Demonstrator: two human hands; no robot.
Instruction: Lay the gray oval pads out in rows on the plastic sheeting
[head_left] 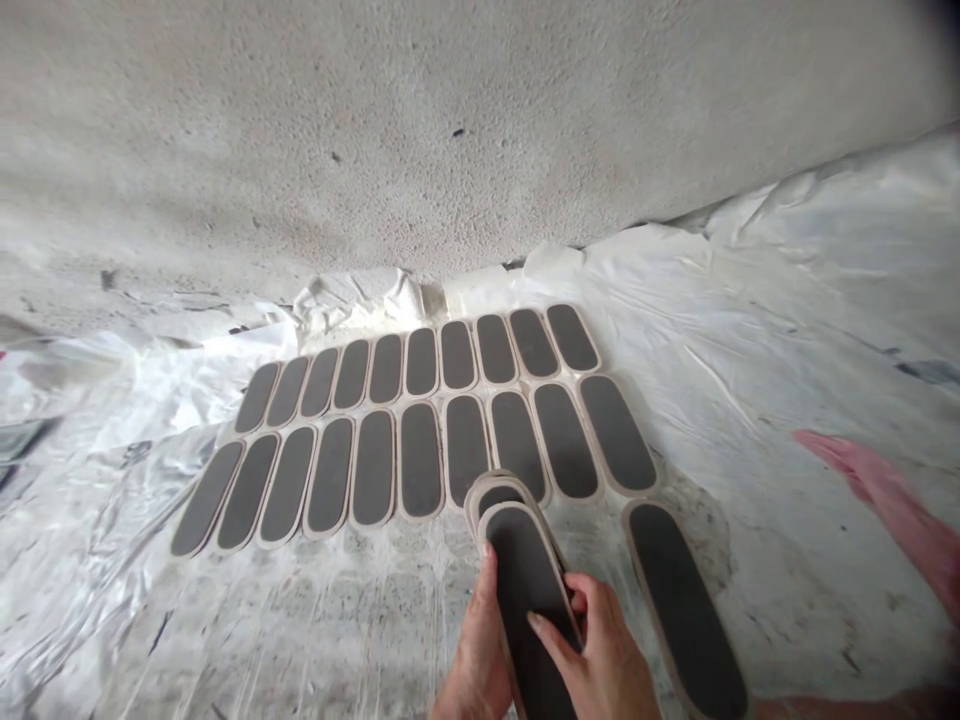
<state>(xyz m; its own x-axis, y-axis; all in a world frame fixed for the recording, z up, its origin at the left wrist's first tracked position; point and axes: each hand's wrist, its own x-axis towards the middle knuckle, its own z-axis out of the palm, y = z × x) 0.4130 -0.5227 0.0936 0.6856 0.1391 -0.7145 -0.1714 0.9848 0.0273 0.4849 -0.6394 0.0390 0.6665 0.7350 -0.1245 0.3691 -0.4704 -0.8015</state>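
Note:
A small stack of long, round-ended grey pads with beige rims (525, 590) is held up near the bottom middle. My left hand (481, 640) is closed along the stack's left edge, thumb near the top. My right hand (600, 645) grips the right edge, with its thumb on the top pad's grey face and its fingers curled at the side. The pads in the stack are slightly fanned at the far end. A single pad (686, 610) of the same kind lies flat to the right of my right hand. What the pads are for cannot be made out.
Two rows of matching pads (420, 460) lie side by side on white plastic sheeting (750, 340). Behind them rises a rough plaster wall (480, 130). Pink cloth (885, 500) lies at the right. A dark object (22, 440) shows at the left edge.

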